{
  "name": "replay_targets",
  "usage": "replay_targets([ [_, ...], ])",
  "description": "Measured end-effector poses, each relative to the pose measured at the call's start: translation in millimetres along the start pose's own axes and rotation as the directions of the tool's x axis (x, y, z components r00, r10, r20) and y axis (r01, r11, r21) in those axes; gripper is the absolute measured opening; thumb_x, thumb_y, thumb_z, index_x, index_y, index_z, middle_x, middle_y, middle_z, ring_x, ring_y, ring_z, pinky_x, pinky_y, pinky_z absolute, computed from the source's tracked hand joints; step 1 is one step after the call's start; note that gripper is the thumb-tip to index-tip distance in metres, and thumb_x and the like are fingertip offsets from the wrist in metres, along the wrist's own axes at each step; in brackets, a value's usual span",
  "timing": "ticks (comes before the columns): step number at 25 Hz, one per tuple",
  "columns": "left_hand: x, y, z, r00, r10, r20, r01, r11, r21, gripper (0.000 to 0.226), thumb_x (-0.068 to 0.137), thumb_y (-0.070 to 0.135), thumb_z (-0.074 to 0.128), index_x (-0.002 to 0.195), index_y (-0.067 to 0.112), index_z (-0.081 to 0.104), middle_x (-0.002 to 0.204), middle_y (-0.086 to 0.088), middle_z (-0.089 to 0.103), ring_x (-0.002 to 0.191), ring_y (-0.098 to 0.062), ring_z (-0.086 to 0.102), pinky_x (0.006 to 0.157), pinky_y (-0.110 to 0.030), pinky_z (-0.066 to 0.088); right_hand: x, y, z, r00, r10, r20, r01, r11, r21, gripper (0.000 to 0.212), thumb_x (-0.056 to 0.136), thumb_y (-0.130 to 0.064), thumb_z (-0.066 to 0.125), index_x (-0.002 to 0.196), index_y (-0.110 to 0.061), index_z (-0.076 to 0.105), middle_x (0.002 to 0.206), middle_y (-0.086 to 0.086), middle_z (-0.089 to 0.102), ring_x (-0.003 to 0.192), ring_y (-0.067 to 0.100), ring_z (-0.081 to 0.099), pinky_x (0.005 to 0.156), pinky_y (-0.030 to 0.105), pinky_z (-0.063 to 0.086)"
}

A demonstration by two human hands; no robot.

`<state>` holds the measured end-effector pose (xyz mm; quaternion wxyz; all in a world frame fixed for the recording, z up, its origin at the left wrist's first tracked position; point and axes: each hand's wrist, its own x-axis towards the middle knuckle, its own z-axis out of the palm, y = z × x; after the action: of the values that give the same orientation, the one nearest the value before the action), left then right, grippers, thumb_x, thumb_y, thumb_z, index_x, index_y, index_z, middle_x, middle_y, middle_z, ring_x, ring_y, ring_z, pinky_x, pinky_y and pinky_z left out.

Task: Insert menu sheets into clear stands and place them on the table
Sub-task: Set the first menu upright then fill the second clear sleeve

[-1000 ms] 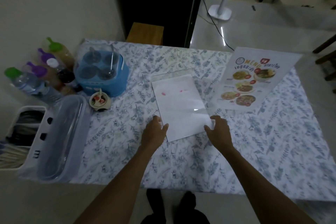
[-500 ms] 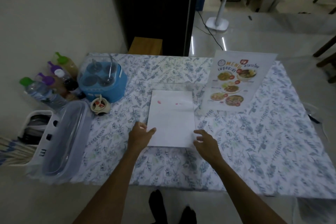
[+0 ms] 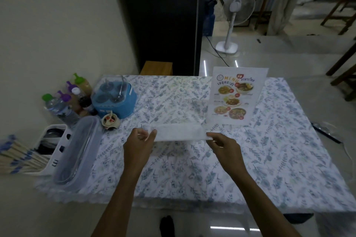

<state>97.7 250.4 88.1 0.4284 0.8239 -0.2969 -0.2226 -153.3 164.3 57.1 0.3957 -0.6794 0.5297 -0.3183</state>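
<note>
Paper first: the menu sheet point(image 3: 179, 132) is lifted off the table point(image 3: 289, 159), blank back toward you, seen nearly edge-on because you have tipped it up by its near edge. Your left hand point(image 3: 139, 143) has a narrow grip, thumb and fingers pinched on the sheet's left corner; your right hand point(image 3: 223, 145) pinches the right corner the same way, which keeps the thin paper taut and flat enough to feed into a slot. Beyond the sheet a faint clear stand point(image 3: 194, 110) appears to lie on the floral cloth, though its outline is hard to make out, so you likely hold the sheet low and just in front of it to line up with the opening. A finished menu stand point(image 3: 236, 96) stands upright toward the far right, well apart from your hands. Condiment bottles point(image 3: 77, 94) and the blue caddy point(image 3: 114, 99) sit at the left, out of your way.
</note>
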Motion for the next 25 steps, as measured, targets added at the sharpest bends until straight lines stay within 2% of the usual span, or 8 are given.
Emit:
replay_targets([
  [3, -12, 11, -7, 1.000, 0.027, -0.014, -0.028, 0.999, -0.035, 0.032, 0.086, 0.049, 0.069, 0.089, 0.019, 0.061, 0.086, 0.010, 0.068, 0.075, 0.005, 0.060, 0.058, -0.016, 0.040, 9, -9, -9, 1.000, -0.028, 0.007, 0.029, 0.999, -0.024, 0.021, 0.094, -0.028, 0.063, 0.113, -0.028, 0.071, 0.097, -0.013, 0.073, 0.086, -0.003, 0.067, 0.075, 0.023, 0.057],
  [7, 2, 24, -12, 0.996, 0.086, -0.020, -0.088, 0.988, -0.129, 0.030, 0.085, 0.046, 0.073, 0.090, 0.018, 0.063, 0.084, 0.013, 0.069, 0.075, 0.016, 0.062, 0.063, -0.011, 0.043, 35, -24, -12, 0.999, -0.040, 0.013, 0.040, 0.998, -0.039, 0.017, 0.095, -0.034, 0.060, 0.109, -0.031, 0.071, 0.094, -0.018, 0.070, 0.083, -0.005, 0.065, 0.071, 0.022, 0.056],
  [11, 40, 34, -11, 0.984, 0.180, -0.003, -0.178, 0.968, -0.178, 0.023, 0.086, 0.042, 0.073, 0.095, 0.022, 0.068, 0.091, 0.012, 0.072, 0.082, 0.011, 0.065, 0.074, -0.018, 0.052, 73, -40, -10, 0.996, -0.086, -0.020, 0.084, 0.992, -0.090, 0.020, 0.096, -0.036, 0.056, 0.106, -0.027, 0.071, 0.092, -0.016, 0.067, 0.079, -0.008, 0.059, 0.065, 0.017, 0.050],
  [15, 83, 50, -3, 0.951, 0.307, 0.040, -0.298, 0.943, -0.148, 0.014, 0.095, 0.037, 0.063, 0.094, 0.026, 0.072, 0.094, 0.013, 0.072, 0.086, 0.009, 0.063, 0.067, -0.008, 0.047, 114, -49, -5, 0.995, -0.089, -0.038, 0.083, 0.989, -0.124, 0.018, 0.097, -0.035, 0.055, 0.100, -0.023, 0.068, 0.087, -0.012, 0.066, 0.076, -0.009, 0.059, 0.061, 0.017, 0.045],
  [18, 113, 56, 8, 0.939, 0.343, 0.036, -0.331, 0.926, -0.184, 0.017, 0.097, 0.039, 0.059, 0.091, 0.028, 0.070, 0.095, 0.011, 0.072, 0.088, 0.000, 0.065, 0.069, -0.016, 0.049, 141, -45, 6, 0.996, -0.071, -0.049, 0.064, 0.987, -0.145, 0.018, 0.096, -0.037, 0.056, 0.105, -0.025, 0.066, 0.094, -0.003, 0.072, 0.079, 0.006, 0.067, 0.065, 0.029, 0.055],
  [20, 131, 57, 17, 0.938, 0.345, -0.008, -0.342, 0.925, -0.163, 0.019, 0.097, 0.042, 0.058, 0.093, 0.027, 0.070, 0.094, 0.013, 0.071, 0.089, 0.001, 0.064, 0.071, -0.020, 0.049, 156, -41, 14, 0.997, -0.060, -0.037, 0.053, 0.985, -0.162, 0.017, 0.097, -0.036, 0.053, 0.109, -0.028, 0.063, 0.095, 0.000, 0.074, 0.080, 0.011, 0.069, 0.068, 0.040, 0.060],
  [25, 167, 62, 33, 0.930, 0.363, -0.051, -0.367, 0.918, -0.153, 0.014, 0.096, 0.039, 0.060, 0.095, 0.028, 0.068, 0.091, 0.015, 0.071, 0.086, 0.003, 0.064, 0.069, -0.018, 0.048, 185, -37, 31, 0.999, -0.042, -0.032, 0.034, 0.976, -0.217, 0.006, 0.101, -0.030, 0.046, 0.101, -0.030, 0.052, 0.075, -0.006, 0.069, 0.066, 0.011, 0.068, 0.064, 0.047, 0.061],
])
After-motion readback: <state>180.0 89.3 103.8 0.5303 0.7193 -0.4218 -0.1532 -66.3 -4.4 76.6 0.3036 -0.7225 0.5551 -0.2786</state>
